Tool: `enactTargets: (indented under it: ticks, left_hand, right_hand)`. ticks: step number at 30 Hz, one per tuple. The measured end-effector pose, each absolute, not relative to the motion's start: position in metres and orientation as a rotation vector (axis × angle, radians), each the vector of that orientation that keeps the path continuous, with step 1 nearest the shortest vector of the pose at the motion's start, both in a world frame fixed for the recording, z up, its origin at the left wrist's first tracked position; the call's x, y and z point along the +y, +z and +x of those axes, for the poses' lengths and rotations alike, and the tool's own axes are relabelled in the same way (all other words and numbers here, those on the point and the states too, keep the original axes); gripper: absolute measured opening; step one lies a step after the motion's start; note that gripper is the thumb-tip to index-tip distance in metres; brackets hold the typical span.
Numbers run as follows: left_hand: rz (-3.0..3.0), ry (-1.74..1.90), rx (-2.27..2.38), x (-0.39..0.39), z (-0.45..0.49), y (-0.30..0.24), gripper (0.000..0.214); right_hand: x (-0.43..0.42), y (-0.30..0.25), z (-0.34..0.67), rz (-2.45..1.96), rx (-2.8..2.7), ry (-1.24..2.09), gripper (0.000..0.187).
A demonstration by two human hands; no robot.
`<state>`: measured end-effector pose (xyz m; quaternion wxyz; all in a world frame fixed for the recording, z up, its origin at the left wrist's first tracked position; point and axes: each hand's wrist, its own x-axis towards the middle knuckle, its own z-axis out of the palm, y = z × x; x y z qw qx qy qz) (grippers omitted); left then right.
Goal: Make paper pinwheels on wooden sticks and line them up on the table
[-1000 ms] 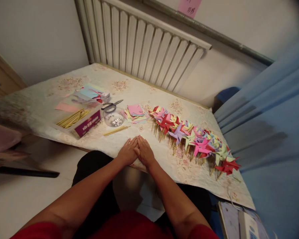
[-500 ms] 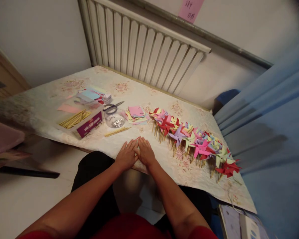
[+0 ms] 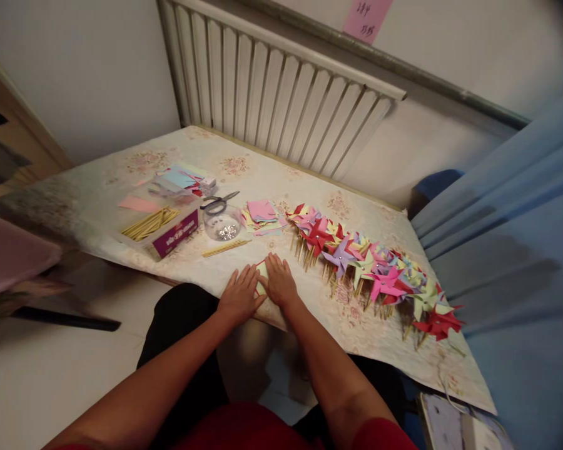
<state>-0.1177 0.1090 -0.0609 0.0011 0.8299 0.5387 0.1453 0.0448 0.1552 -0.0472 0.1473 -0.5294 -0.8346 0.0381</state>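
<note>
At the table's near edge, my left hand (image 3: pixel 238 294) lies flat with its fingers stretched out. My right hand (image 3: pixel 280 281) rests flat beside it, fingers extended. Between and partly under both hands is a piece of light green paper (image 3: pixel 262 275) with a red edge; much of it is covered by my fingers. Just beyond the hands lie a few thin wooden sticks (image 3: pixel 227 248). A stack of colored paper squares (image 3: pixel 261 215) sits farther back, next to a clear round dish (image 3: pixel 222 226) of small shiny metal pieces.
Rows of finished paper pinwheels (image 3: pixel 370 262) cover the table's right side. To the left are a box of wooden sticks (image 3: pixel 157 231), scissors (image 3: pixel 219 201) and a container with colored paper (image 3: pixel 182 179). A radiator (image 3: pixel 276 94) runs behind; a blue curtain (image 3: pixel 511 219) hangs at right.
My hands have moved slightly apart, my right hand shifting right. More of the light green paper with the red edge shows between them. The camera view has shifted slightly.
</note>
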Motion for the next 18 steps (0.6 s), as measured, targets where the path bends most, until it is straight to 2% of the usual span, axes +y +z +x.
enactTargets:
  ticks: [11,18]
  left_hand:
    - [2.582,0.414,1.716,0.106,-0.118,-0.058,0.069]
    - [2.582,0.456,1.705,0.105,-0.117,-0.054,0.067]
  right_hand:
    - [0.125,-0.051,0.07,-1.677,-2.302,0.1,0.065]
    - [0.089,-0.056,0.102,-1.681,-2.086,0.192,0.059]
